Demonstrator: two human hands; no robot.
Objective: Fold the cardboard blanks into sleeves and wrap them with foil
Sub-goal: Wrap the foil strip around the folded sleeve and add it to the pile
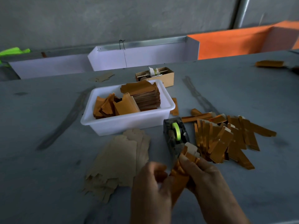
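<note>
Both hands, left hand [152, 180] and right hand [203, 177], pinch a shiny gold foil-wrapped sleeve [186, 160] near the bench [48, 175] edge, beside flat matte cardboard blanks [119, 160], a black tape dispenser [175, 135] just beyond.

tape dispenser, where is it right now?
Head view, center-right on the table: the tape dispenser stands between the white tub and the pile of foil sleeves.
</note>
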